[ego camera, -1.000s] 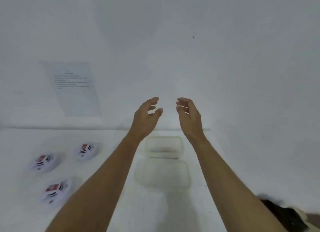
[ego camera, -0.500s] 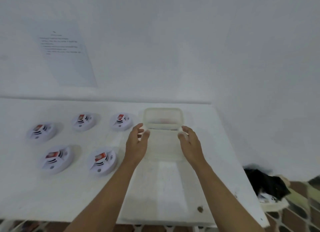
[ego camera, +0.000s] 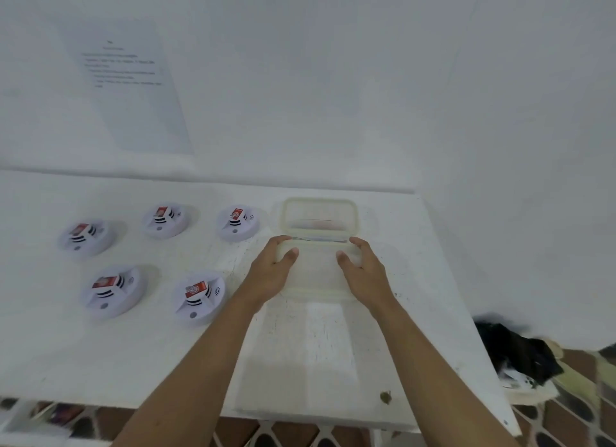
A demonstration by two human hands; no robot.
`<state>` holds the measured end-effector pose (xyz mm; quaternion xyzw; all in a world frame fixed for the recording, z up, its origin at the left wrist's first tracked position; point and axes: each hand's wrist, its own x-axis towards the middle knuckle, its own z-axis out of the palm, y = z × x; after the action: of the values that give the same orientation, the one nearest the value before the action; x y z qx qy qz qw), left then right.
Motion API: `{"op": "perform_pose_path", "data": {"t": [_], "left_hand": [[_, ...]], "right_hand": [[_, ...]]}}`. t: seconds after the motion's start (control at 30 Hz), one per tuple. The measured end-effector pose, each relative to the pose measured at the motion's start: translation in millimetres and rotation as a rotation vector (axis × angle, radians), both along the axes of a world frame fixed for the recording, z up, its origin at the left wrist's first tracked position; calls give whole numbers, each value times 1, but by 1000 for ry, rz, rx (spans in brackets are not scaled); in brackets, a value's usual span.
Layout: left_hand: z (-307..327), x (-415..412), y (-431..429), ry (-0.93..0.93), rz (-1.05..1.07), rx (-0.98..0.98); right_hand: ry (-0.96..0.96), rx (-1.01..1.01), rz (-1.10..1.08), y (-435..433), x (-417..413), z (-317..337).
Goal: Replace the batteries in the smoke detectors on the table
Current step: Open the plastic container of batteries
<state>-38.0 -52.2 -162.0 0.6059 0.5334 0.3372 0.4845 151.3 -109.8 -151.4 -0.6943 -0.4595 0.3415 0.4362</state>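
Several round white smoke detectors with red labels lie on the white table (ego camera: 100, 356): the nearest one (ego camera: 199, 296) sits left of my left forearm, another (ego camera: 238, 223) is at the back. Two clear plastic containers stand right of them: the far one (ego camera: 319, 218) shows something reddish inside, the near one (ego camera: 315, 273) lies between my hands. My left hand (ego camera: 271, 273) grips the near container's left side, thumb on top. On its right side rests my right hand (ego camera: 361, 270), thumb on top too.
A printed sheet (ego camera: 130, 90) hangs on the white wall behind the table. The table's right edge (ego camera: 480, 330) runs close to my right arm. A black object (ego camera: 516, 353) lies on something low beyond that edge. Patterned floor shows below the front edge.
The view dropped from the wall to the table. My hands came down from mid-air onto the near container and now hold its two sides.
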Motion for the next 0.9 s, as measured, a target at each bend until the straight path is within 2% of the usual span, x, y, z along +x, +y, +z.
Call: {"op": "perform_pose_path", "data": {"t": [0.13, 0.27, 0.4, 0.5, 0.57, 0.7, 0.9], "left_hand": [[3, -2, 0, 36, 9, 35], [7, -1, -3, 182, -12, 72], [17, -2, -3, 293, -110, 202], [26, 1, -7, 394, -197, 227], [29, 4, -9, 471, -180, 225], [29, 9, -12, 510, -150, 130], [23, 37, -26, 442, -257, 52]], "right_hand": [[-3, 2, 5, -1, 0, 2], [-13, -8, 28, -3, 2, 5], [-59, -44, 122, -5, 10, 9], [-65, -53, 166, -7, 14, 12], [-60, -15, 88, -8, 14, 11], [36, 71, -144, -15, 18, 4], [220, 3, -194, -27, 13, -3]]}}
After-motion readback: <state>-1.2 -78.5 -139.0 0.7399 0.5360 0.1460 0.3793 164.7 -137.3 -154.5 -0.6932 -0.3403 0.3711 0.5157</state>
